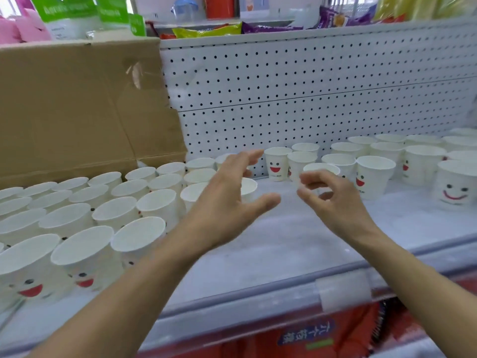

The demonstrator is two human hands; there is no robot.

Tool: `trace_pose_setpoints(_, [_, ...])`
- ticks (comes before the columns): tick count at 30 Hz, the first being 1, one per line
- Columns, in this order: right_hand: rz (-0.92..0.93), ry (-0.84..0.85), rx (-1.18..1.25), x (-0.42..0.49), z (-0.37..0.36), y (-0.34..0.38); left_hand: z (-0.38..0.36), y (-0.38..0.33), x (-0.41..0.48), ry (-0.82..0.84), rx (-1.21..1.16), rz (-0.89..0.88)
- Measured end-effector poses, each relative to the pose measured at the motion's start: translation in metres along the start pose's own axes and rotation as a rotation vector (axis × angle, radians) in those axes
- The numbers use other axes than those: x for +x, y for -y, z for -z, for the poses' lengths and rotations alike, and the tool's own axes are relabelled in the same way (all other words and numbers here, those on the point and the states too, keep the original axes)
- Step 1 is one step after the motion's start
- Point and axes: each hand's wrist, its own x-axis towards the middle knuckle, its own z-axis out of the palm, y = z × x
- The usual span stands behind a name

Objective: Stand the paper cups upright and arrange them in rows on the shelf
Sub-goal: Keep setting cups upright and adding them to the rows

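Note:
Several white paper cups with red smiley faces stand upright in tight rows on the left of the white shelf (271,244); one of them is the front cup (139,241). More upright cups stand looser at the right, such as the cup (374,177) and the cup (277,162) near the back. My left hand (227,200) hovers spread above the shelf's middle, holding nothing, and partly hides a cup (249,188). My right hand (333,200) has its fingers curled and apart, empty, just in front of a cup (320,168).
A brown cardboard sheet (77,107) leans at the back left behind the rows. The white pegboard back panel (309,86) closes the shelf's rear. Snack bags (206,31) lie on the shelf above. Red packages (322,334) sit below the front rail (258,303).

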Motion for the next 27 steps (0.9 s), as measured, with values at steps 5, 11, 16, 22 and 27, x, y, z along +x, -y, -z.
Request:
trace_pose_setpoints(5, [-0.037, -0.227, -0.288, 0.018, 0.071, -0.041, -0.083, -0.007, 0.052, 0.059, -0.148, 0.139])
trace_pose_setpoints(11, [-0.127, -0.010, -0.701, 0.048, 0.106, -0.090, -0.158, -0.008, 0.117, -0.075, -0.056, 0.313])
trace_pose_setpoints(16, [-0.056, 0.067, -0.673, 0.059, 0.110, -0.107, -0.182, -0.016, 0.127, -0.192, 0.097, 0.411])
trace_pose_setpoints(22, [0.219, 0.184, -0.261, 0.035, 0.115, -0.084, -0.140, -0.019, 0.064, -0.185, -0.269, 0.420])
trace_pose_setpoints(27, [0.325, 0.473, -0.078, 0.006, 0.080, -0.051, -0.090, -0.011, -0.001, -0.198, -0.173, 0.450])
